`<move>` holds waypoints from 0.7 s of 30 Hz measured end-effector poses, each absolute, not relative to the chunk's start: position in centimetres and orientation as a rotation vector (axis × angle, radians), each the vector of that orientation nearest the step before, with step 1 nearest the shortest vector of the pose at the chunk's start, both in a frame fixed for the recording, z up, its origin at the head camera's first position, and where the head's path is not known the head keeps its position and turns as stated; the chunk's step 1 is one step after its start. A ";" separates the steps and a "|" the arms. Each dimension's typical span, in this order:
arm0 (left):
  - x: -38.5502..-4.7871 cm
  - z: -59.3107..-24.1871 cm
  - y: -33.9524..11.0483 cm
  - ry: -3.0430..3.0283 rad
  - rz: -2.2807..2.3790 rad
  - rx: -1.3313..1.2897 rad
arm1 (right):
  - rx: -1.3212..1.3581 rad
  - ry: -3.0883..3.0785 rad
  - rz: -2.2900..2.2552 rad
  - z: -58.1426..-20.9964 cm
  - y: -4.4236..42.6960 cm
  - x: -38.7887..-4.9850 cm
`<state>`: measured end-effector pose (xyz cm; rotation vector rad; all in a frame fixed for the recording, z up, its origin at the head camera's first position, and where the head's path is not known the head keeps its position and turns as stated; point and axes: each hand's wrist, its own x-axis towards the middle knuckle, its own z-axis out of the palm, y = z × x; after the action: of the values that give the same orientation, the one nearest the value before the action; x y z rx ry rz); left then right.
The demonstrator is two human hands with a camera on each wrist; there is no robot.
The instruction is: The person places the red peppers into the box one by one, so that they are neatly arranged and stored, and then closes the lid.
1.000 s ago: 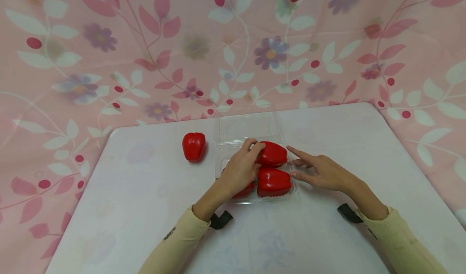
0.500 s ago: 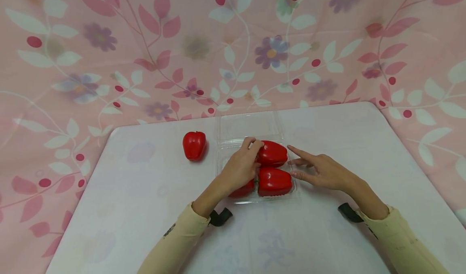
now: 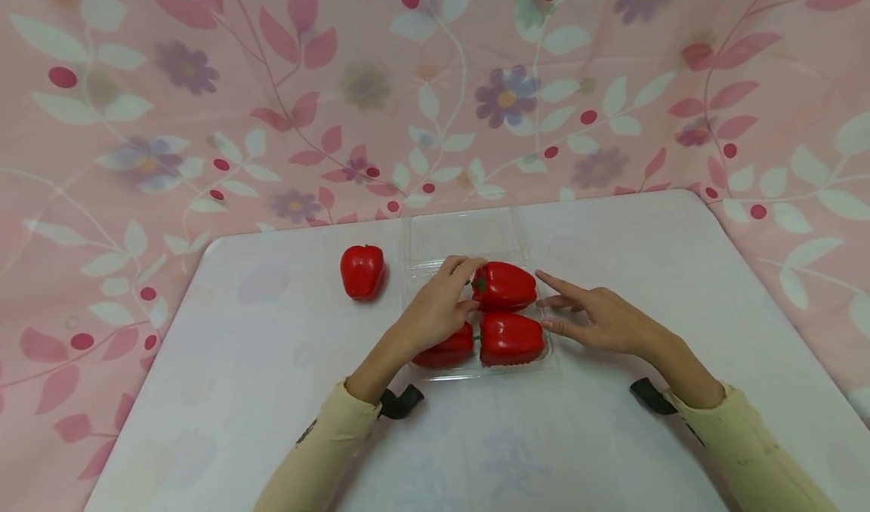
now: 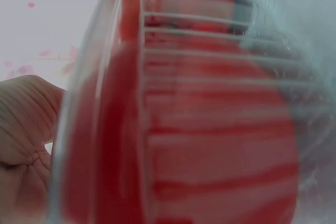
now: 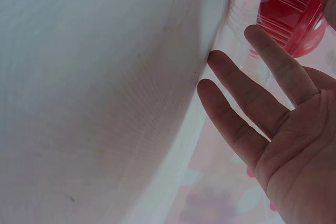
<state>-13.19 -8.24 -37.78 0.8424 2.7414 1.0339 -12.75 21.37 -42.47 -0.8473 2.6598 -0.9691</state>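
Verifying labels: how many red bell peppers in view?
4: one red bell pepper on the table, left of the clear clamshell; inside, a far-right one, near-right one and near-left one, partly behind the left hand.

- Held left hand [image 3: 437,306] over clear box [image 3: 462,377], at stem end of back pepper [image 3: 506,287].
- Held right hand [image 3: 601,320] at box's right edge.
- Saw front right pepper [image 3: 512,340] and front left pepper [image 3: 445,350] in box, loose pepper [image 3: 362,272] on white table [image 3: 272,391], flowered cloth [image 3: 367,89] behind.
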 end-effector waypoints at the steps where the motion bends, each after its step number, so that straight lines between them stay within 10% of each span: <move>1: -13.2 -37.7 -8.4 2.748 1.035 0.839 | -0.850 2.661 -0.968 -42.5 21.4 -12.8; 21: -12.2 -36.3 -12.1 2.878 1.088 0.700 | -0.867 2.664 -0.955 -42.4 21.4 -12.7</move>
<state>-12.24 -12.07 -36.30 0.7000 2.8779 1.0879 -12.70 21.41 -42.45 -0.8674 2.6638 -0.9546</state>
